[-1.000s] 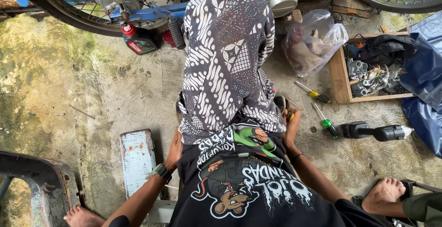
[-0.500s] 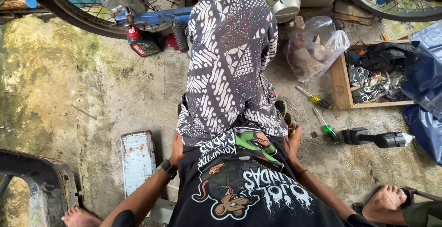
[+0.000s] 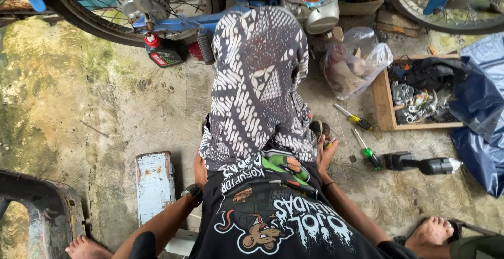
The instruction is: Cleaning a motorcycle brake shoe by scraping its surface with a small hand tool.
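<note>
Down at the near edge of the batik-patterned cloth (image 3: 257, 80), your right hand (image 3: 325, 151) is curling its fingers around a small dark part (image 3: 321, 129) just right of the drape. Your left hand (image 3: 200, 168) is tucking under the cloth's left hem, so you cannot tell how those fingers are set. The cloth's long axis is running far to near; two screwdrivers (image 3: 362, 133) are lying further right on the concrete floor (image 3: 131, 106).

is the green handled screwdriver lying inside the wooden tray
No, the green-handled screwdriver lies on the concrete floor, outside the wooden tray.
</note>
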